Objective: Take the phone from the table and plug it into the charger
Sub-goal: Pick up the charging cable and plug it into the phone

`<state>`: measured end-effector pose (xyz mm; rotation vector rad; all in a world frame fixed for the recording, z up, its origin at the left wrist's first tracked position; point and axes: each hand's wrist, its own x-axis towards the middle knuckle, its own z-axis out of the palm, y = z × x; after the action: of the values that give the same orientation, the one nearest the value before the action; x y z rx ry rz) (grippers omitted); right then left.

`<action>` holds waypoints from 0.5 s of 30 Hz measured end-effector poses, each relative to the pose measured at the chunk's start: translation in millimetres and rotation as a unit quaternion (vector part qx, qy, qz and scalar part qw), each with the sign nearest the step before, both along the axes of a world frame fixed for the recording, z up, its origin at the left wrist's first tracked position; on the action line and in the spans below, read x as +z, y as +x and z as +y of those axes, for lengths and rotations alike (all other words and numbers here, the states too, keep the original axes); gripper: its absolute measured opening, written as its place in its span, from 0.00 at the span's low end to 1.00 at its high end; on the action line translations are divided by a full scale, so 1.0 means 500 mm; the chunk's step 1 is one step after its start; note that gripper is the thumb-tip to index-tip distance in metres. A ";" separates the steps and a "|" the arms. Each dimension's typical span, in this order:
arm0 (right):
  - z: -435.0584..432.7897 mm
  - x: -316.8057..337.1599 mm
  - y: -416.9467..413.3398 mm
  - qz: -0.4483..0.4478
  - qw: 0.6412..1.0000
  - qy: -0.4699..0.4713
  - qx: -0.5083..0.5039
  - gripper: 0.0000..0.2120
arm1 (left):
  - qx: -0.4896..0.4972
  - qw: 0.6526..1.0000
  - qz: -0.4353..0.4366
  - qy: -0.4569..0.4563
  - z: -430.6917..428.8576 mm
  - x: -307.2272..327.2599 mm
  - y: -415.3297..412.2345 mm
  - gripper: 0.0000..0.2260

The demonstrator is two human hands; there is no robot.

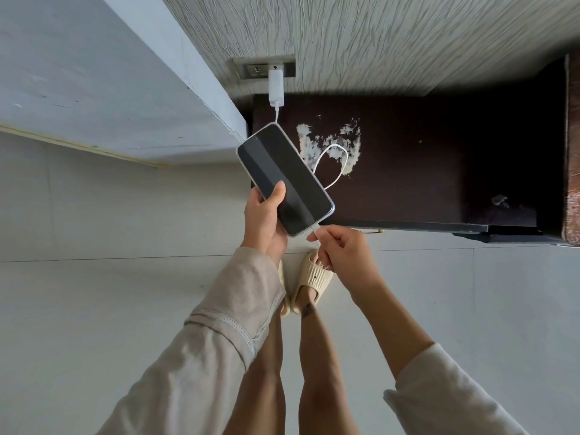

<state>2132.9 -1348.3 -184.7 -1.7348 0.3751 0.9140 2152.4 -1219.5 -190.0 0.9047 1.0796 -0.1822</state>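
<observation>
My left hand (pixel 263 221) grips a phone (pixel 284 178) with a dark screen and a pale case, held tilted above the front left corner of the dark table (pixel 408 171). My right hand (pixel 340 251) pinches the white charger cable (pixel 337 164) just behind its plug, which meets the phone's bottom edge. The cable loops over the table behind the phone. A white charger brick (pixel 276 89) sits in the wall socket (pixel 265 69), its cord dropping behind the phone's top.
A dark wooden table with worn pale patches stands against the textured wall. A light grey slab (pixel 110 83) fills the upper left. Below are pale floor tiles (pixel 94 293), my bare legs and cream slippers (pixel 314 277). A brown piece of furniture (pixel 572 152) borders the right.
</observation>
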 end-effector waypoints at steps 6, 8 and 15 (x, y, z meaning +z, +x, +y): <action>0.023 -0.010 -0.003 0.008 0.999 0.032 -0.004 0.16 | -0.076 0.995 -0.048 0.050 0.014 0.007 0.038 0.06; 0.029 -0.015 -0.005 0.019 0.998 0.051 -0.012 0.14 | -0.106 0.991 -0.052 0.061 0.017 0.008 0.044 0.06; 0.001 -0.024 0.007 0.144 0.966 0.191 -0.101 0.09 | -0.148 0.986 -0.063 0.053 0.020 -0.009 0.027 0.08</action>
<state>2136.5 -1347.9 -196.6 -1.1915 0.5176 1.0154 2165.9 -1209.3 -194.6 1.1568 0.8406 -0.3109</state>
